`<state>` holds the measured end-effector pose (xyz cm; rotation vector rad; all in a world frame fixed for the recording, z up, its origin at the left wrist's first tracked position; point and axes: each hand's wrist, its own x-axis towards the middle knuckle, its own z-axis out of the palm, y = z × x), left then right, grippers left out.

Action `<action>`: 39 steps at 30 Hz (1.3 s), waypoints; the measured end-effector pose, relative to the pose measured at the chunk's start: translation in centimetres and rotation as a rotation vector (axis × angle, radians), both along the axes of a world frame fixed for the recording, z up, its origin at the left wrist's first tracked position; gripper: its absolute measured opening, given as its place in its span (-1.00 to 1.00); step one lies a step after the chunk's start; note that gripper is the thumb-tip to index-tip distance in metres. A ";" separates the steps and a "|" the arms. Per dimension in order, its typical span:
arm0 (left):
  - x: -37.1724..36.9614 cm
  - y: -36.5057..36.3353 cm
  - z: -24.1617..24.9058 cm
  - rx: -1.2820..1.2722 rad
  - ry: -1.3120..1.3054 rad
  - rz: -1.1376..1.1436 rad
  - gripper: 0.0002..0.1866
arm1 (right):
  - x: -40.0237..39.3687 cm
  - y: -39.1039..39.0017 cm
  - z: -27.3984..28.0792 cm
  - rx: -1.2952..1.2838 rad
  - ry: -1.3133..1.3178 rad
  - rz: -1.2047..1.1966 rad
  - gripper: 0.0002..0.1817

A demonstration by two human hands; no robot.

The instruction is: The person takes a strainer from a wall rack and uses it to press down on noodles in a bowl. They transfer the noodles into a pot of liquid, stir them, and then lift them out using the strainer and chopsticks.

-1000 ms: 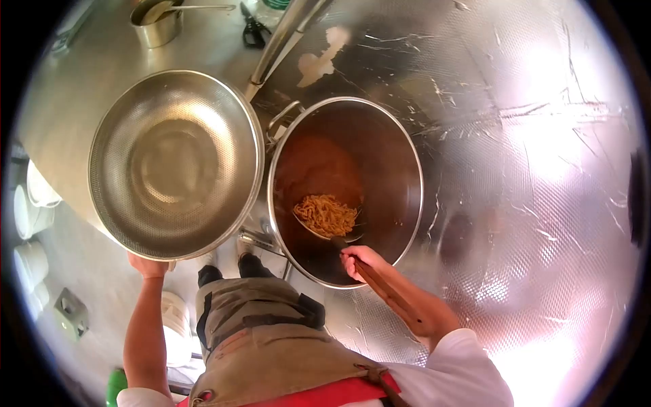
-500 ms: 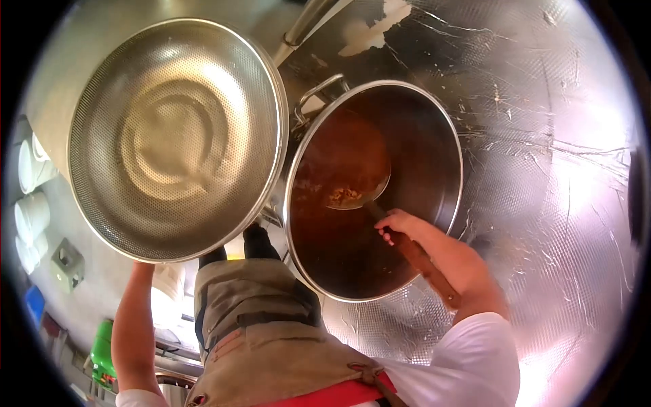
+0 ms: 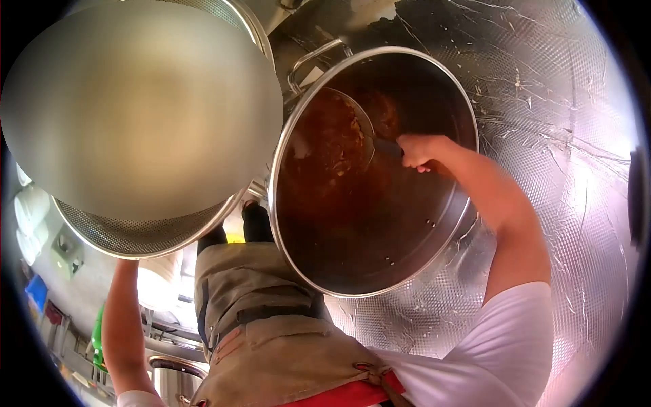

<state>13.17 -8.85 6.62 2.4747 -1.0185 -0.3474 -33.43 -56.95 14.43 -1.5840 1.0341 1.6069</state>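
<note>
My right hand [image 3: 422, 150] is closed round the handle of a large ladle [image 3: 369, 132], inside a deep metal pot [image 3: 468, 102]. The ladle's bowl lies in reddish-brown liquid [image 3: 319, 197], with small pale bits along its edge. To the left is a wide perforated strainer [image 3: 146, 241] with a shiny rim. A big blurred round patch covers most of its bowl, so what is inside cannot be made out. My left forearm reaches up to the strainer's lower rim, where it appears to hold it; the left hand itself is hidden beneath.
Crinkled foil-like sheeting [image 3: 542, 176] surrounds the pot on the right. A loop handle [image 3: 308, 61] sticks out from the pot's rim. White buckets [image 3: 30, 210] and a grey stool [image 3: 68, 252] stand on the floor at left. Another metal pot [image 3: 173, 380] is below.
My right hand and the ladle have moved up within the pot, and the ladle's bowl has turned. The view has shifted. A blurred patch now covers the strainer's bowl, which showed plainly before.
</note>
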 end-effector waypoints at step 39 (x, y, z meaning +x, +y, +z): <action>-1.4 0.4 -0.8 0.003 0.085 0.076 -0.27 | -7.1 15.6 -4.3 0.130 -0.105 -0.827 -0.83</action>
